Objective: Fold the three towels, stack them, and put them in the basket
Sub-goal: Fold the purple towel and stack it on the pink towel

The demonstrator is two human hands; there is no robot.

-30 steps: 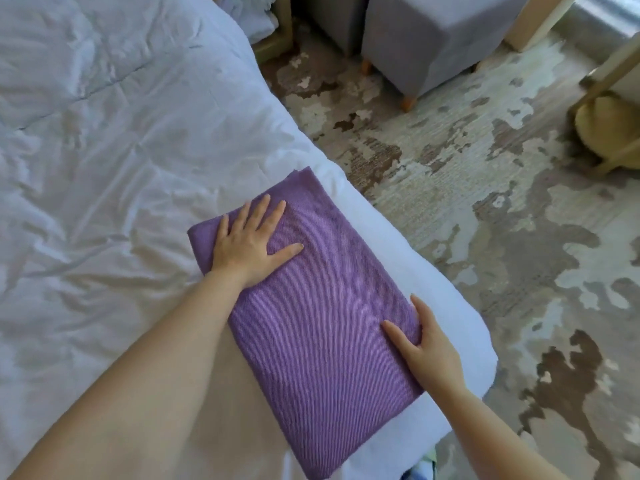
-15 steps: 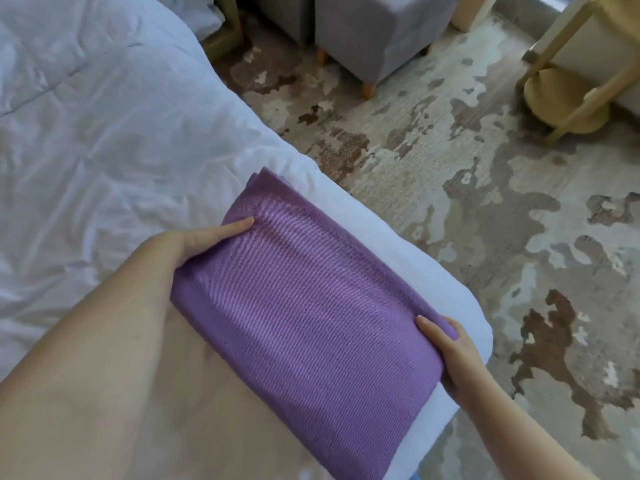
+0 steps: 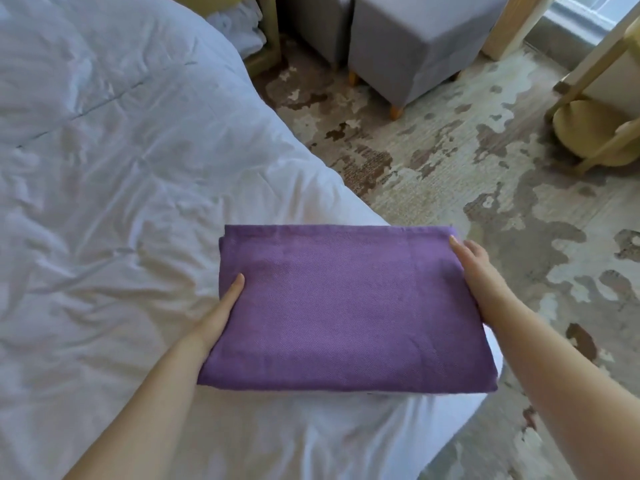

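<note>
A folded purple towel point(image 3: 346, 306) hangs level over the near corner of the white bed point(image 3: 121, 168), its long edges running left to right. My left hand point(image 3: 221, 313) grips its left edge, thumb on top and fingers hidden underneath. My right hand point(image 3: 481, 275) grips the right edge the same way. Layered folds show along the far edge; I cannot tell whether other towels lie under the purple one. No basket is in view.
A patterned beige and brown rug point(image 3: 450, 174) covers the floor right of the bed. Two grey ottomans point(image 3: 415, 39) stand at the back. A yellow round wooden stand point(image 3: 585, 129) sits at far right. White linen point(image 3: 242, 26) lies on a wooden shelf beyond the bed.
My left hand went from lying flat on the towel to gripping its left edge. Both hands have turned the towel from diagonal to square and raised it off the bed.
</note>
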